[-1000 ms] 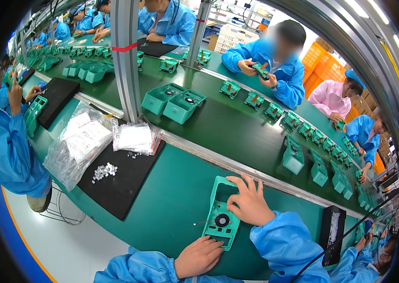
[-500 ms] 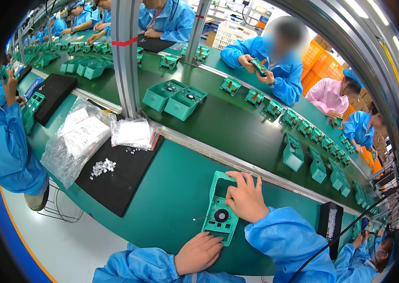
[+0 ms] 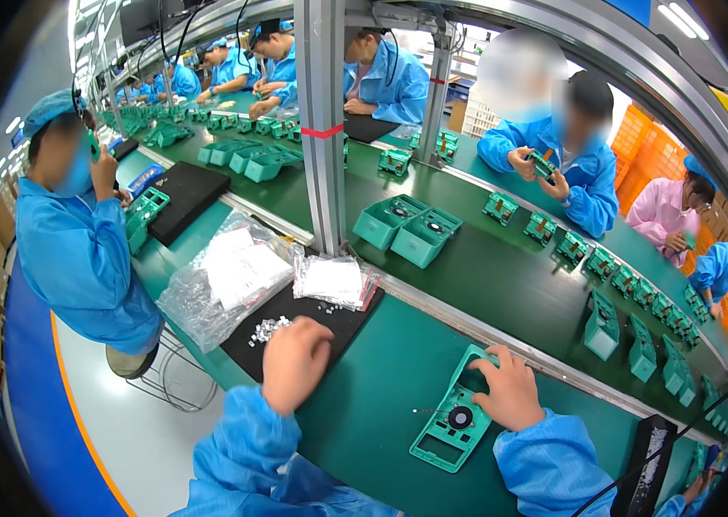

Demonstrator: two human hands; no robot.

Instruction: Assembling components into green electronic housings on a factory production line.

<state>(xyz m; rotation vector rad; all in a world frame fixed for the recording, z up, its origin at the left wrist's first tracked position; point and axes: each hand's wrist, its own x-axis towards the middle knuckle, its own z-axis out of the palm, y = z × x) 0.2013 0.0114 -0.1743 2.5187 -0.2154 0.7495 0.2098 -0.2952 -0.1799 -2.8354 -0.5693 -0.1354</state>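
My right hand (image 3: 509, 392) grips the upper right edge of a green plastic housing (image 3: 470, 438), its thumb at the large opening and its fingers along the rim. The housing lies tilted on the green bench. A round black speaker (image 3: 460, 418) sits in it, and a thin wire with a small white end sticks out to the left. My left hand (image 3: 295, 364) is raised over the near edge of a black mat (image 3: 345, 332), fingers loosely bent and apart from the thumb, with nothing visible in it. Just beyond it lies a pile of small white pieces (image 3: 267, 329).
Plastic bags with white packets (image 3: 248, 267) lie beside a metal post (image 3: 323, 172). Beyond a metal rail, the belt carries green housings (image 3: 429, 237) and assembled units (image 3: 541, 227). A black box (image 3: 644, 470) of small pieces stands at right. Co-workers (image 3: 80, 250) work around the line.
My left hand has left the housing's lower end and moved left to the mat. The right hand stays on the housing, now more tilted. The view has swung left.
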